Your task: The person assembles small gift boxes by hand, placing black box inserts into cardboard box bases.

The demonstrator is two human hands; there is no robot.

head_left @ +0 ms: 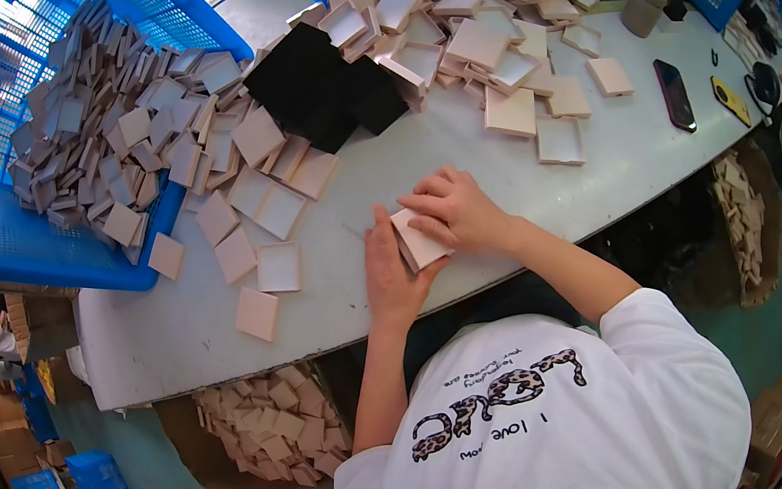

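Head view: a small, pale-pink, square box with a smooth face [422, 242] sits between both hands, over the near part of the long white table [333, 297]. The grip is closed on it from two sides: the left hand [393, 280] cups the near-left side, while the right hand [465, 211] laps over the far edge. It looks like light, stiff cardboard, so it should weigh little and keep its shape under a gentle hold. Its smooth faces may slide a bit; the corners and thin walls, like those of the open pale-pink tray with a white inside [279, 266], would probably dent if squeezed. Opposite side walls seem the safest place to take hold.
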